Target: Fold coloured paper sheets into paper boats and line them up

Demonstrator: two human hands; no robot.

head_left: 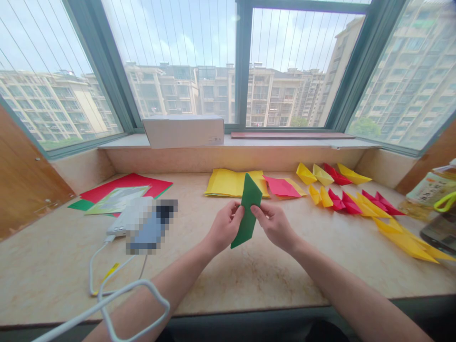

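Note:
A folded piece of green paper [249,216] is held upright and slightly tilted above the counter, between both hands. My left hand [227,225] pinches its left edge, thumb in front. On the right edge, my right hand [273,223] grips it the same way, thumb on the near face. The fingers behind the paper are partly hidden. Beyond the hands lie yellow paper sheets [228,183] and a red sheet [283,187] with yellow beneath it. Folded paper boats [322,175] in yellow and red, with other folded shapes [344,202], stand to the right.
At left are red paper [124,182], a white device [135,213] with a white cable [135,285], and a pixelated object [151,228]. A white box [183,132] sits on the window ledge. A bottle [432,190] and a dark object [441,228] stand at far right.

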